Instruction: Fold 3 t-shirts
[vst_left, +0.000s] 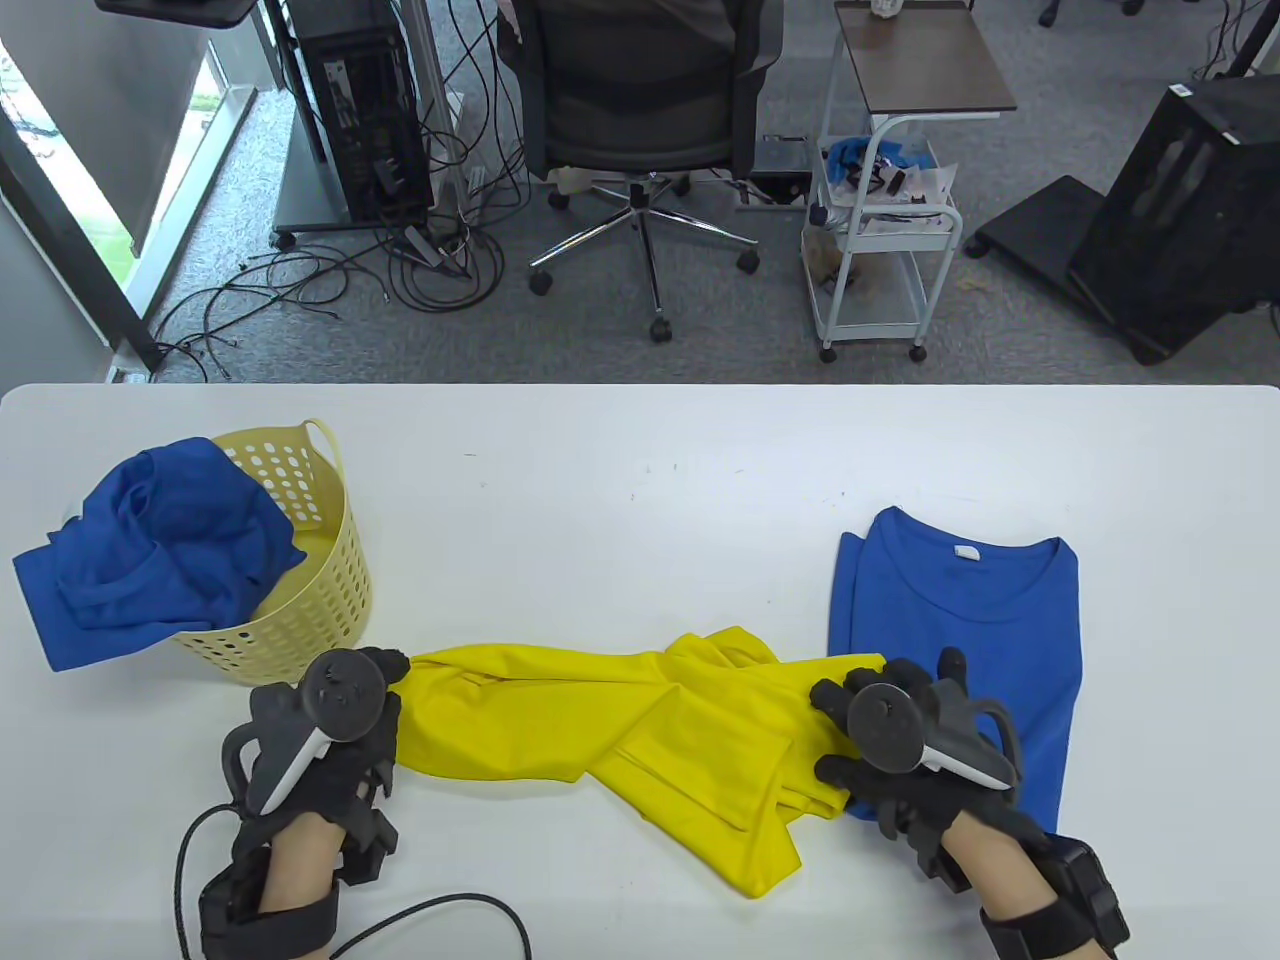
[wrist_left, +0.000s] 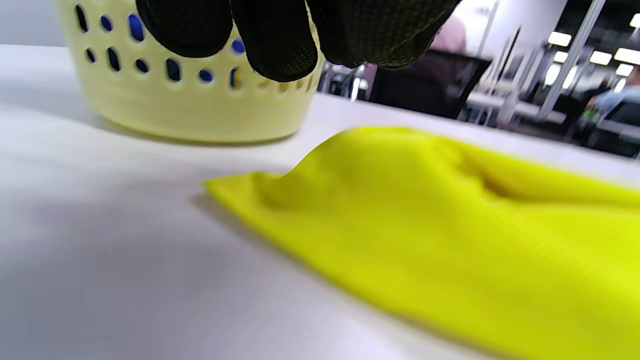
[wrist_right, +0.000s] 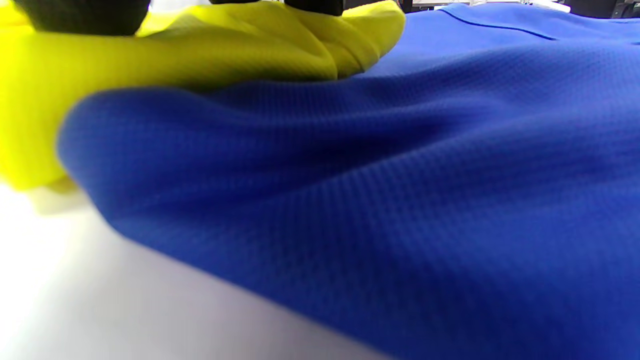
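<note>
**Yellow t-shirt stretched between two gloved hands**

A crumpled yellow t-shirt (vst_left: 640, 730) lay across the near part of the white worktop (vst_left: 640, 470). The left hand (vst_left: 320, 730) sat at its left end; in the left wrist view its fingers (wrist_left: 280, 40) hung curled just above the cloth, and whether they pinched it could not be told. The right hand (vst_left: 900, 750) gripped the shirt's right end, fingers (vst_left: 835, 700) curled into the yellow fabric, over the edge of a folded blue t-shirt (vst_left: 960, 640). At far left, a second blue t-shirt (vst_left: 150, 550) spilled from a pale yellow perforated basket (vst_left: 320, 590).
</note>
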